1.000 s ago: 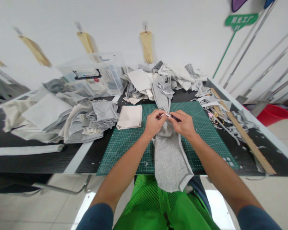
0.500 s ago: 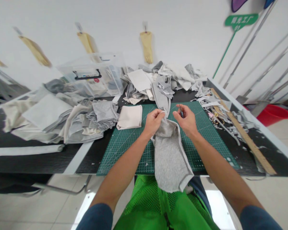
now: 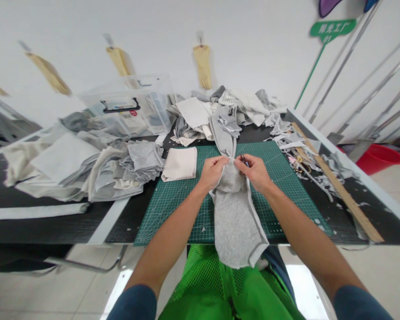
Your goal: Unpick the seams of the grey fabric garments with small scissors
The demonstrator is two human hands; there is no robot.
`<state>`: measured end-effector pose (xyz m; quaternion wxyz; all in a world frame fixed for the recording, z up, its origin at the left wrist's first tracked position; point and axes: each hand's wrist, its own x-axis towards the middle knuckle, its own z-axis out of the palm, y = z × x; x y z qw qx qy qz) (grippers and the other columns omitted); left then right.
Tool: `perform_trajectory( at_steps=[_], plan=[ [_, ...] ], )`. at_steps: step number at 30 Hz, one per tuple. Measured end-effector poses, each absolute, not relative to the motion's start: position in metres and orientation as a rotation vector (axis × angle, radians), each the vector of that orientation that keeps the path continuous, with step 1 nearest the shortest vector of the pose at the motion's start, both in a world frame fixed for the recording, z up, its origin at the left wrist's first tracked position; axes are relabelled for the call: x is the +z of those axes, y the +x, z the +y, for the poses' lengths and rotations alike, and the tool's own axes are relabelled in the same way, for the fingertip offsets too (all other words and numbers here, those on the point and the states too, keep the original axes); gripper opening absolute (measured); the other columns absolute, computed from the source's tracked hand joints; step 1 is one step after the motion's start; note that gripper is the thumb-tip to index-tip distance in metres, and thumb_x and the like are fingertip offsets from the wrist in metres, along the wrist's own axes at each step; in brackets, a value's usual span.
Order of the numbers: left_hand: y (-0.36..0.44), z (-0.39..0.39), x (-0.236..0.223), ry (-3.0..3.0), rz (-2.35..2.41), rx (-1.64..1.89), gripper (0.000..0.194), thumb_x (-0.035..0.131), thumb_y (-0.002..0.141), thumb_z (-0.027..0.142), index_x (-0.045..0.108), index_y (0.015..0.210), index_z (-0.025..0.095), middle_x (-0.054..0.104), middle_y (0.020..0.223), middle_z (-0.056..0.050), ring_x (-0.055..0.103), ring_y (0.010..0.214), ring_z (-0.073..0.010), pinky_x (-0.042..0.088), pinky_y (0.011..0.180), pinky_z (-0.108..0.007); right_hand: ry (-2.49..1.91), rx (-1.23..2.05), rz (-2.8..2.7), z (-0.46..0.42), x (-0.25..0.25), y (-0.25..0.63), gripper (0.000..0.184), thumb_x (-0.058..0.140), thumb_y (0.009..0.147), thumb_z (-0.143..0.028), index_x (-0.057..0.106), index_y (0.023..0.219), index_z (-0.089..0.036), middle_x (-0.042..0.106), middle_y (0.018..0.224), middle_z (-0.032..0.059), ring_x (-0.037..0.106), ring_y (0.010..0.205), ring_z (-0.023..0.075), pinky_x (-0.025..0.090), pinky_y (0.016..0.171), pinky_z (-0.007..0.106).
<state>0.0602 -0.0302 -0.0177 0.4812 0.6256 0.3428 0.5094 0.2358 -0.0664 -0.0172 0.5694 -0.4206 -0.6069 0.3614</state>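
Note:
A grey knitted cloth piece hangs from my hands, over the green cutting mat and past the table's front edge. My left hand is closed, pinching the cloth's upper left corner between thumb and fingers. Beside it, my right hand pinches the upper right edge of the same cloth. A small dark tool with a metal part is tucked in the right fingers; most of it is hidden, so its kind cannot be told. Behind the hands lies another grey cloth strip.
A folded cream cloth lies on the mat's left. Fabric piles and a clear plastic box stand further left. More fabric is heaped at the back. A wooden ruler and scraps lie at the right.
My right hand, with the small tool, first drew away from the cloth to the right, then came back and took hold of its upper edge. My left hand has kept its grip.

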Motion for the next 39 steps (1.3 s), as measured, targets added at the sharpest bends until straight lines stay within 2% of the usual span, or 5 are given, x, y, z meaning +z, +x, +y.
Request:
perform_trajectory(
  at_steps=[6,15,24,30,39],
  plan=[
    [0.0586,-0.0316,-0.0146,1.604,0.876,1.271,0.031,0.065,0.084,0.040,0.064,0.063,0.018,0.056,0.060,0.002,0.049,0.060,-0.0121,0.039,0.057,-0.025,-1.005,0.833,-1.431,-0.0667,-0.0170,0.2372,0.037,0.073,0.084,-0.056,0.069,0.080,-0.019,0.056,0.068,-0.0022,0.043,0.060,0.0112,0.034,0.051,0.023],
    [0.0596,-0.0311,-0.0136,1.677,0.855,1.225,0.025,0.068,0.082,0.039,0.075,0.072,0.017,0.067,0.068,0.000,0.056,0.065,-0.0135,0.044,0.064,-0.026,-0.974,0.625,-1.500,-0.0677,-0.0117,0.2329,0.027,0.075,0.084,-0.047,0.074,0.090,-0.020,0.068,0.083,0.0022,0.058,0.074,0.0158,0.047,0.069,0.029],
    [0.0641,-0.0349,-0.0143,1.615,0.825,1.196,0.022,0.068,0.082,0.036,0.072,0.073,0.016,0.063,0.066,0.001,0.051,0.061,-0.0113,0.040,0.059,-0.024,-0.996,0.962,-1.352,-0.0681,-0.0169,0.2349,0.040,0.069,0.088,-0.058,0.065,0.079,-0.019,0.052,0.063,-0.0033,0.039,0.054,0.0102,0.032,0.049,0.024],
    [0.0629,-0.0303,-0.0188,1.542,0.874,1.266,0.022,0.067,0.083,0.035,0.070,0.070,0.017,0.059,0.064,0.003,0.048,0.061,-0.0106,0.037,0.059,-0.024,-0.962,0.623,-1.482,-0.0657,-0.0189,0.2361,0.040,0.063,0.093,-0.051,0.063,0.121,-0.022,0.068,0.096,0.0045,0.061,0.077,0.0167,0.051,0.068,0.030],
    [0.0655,-0.0283,-0.0132,1.194,0.882,1.384,0.018,0.076,0.076,0.034,0.075,0.074,0.017,0.066,0.072,0.001,0.054,0.068,-0.0118,0.040,0.065,-0.024,-0.932,-0.005,-1.702,-0.0739,-0.0138,0.2317,0.028,0.064,0.094,-0.029,0.071,0.119,-0.022,0.070,0.110,0.0113,0.067,0.097,0.0229,0.057,0.086,0.039]
  ],
)
